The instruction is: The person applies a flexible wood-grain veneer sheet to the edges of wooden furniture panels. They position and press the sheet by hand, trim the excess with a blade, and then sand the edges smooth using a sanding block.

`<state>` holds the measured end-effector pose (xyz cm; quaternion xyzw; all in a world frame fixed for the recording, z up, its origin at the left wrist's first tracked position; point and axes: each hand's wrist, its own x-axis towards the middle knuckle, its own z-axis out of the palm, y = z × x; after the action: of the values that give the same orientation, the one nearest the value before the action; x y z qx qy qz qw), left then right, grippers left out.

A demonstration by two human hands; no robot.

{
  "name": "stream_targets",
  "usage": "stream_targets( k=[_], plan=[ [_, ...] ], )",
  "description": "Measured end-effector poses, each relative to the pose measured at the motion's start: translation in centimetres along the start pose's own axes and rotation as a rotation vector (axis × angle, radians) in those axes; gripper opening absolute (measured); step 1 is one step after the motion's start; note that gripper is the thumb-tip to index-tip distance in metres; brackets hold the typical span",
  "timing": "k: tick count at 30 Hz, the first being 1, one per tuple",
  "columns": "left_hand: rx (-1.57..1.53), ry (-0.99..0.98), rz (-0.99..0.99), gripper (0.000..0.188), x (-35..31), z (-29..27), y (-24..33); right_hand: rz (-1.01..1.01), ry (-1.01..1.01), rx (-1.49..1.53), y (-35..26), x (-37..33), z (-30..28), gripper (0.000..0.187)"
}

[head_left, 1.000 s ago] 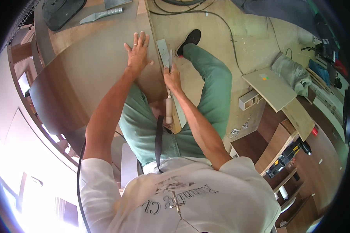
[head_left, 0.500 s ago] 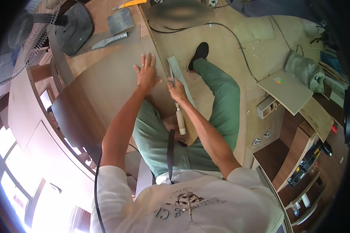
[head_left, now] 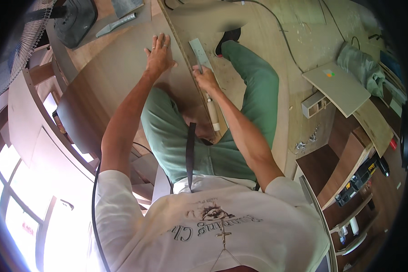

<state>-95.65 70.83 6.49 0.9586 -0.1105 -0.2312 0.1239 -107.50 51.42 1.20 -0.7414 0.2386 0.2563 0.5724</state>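
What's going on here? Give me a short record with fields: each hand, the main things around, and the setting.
Left hand: left hand lies flat, fingers spread, on a brown wooden panel.
Right hand: right hand grips a flat grey metal file with a pale handle, its blade on the panel's edge.
Posture: green trousers, black shoe on the floor.
Nearby: black fan base, pale board, black cable.
Setting: a woodworking room.

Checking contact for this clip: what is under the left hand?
The left hand lies flat on a brown wooden panel. The patch beneath the palm is covered.
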Motion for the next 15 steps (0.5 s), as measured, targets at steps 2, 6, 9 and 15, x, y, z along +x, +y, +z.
stream_targets(
  k=[2,6,9,15],
  plan=[
    [0.023,-0.015,0.028,0.107,0.2,-0.2,-0.3,-0.167,0.090,-0.136,0.6,-0.8,1.5,0.034],
    [-0.181,0.107,0.121,0.090,-1.9,-0.8,-6.5,-0.204,0.205,-0.234,-1.5,-2.6,4.9,0.038],
    [-0.312,0.156,-0.102,0.075,-6.1,0.3,-9.7,-0.096,0.103,-0.257,-2.3,-3.6,4.4,0.035],
    [-0.266,0.288,-0.457,0.069,-16.7,4.4,-17.8,-0.102,0.152,-0.020,-2.3,-2.1,4.9,0.028]
  ],
)
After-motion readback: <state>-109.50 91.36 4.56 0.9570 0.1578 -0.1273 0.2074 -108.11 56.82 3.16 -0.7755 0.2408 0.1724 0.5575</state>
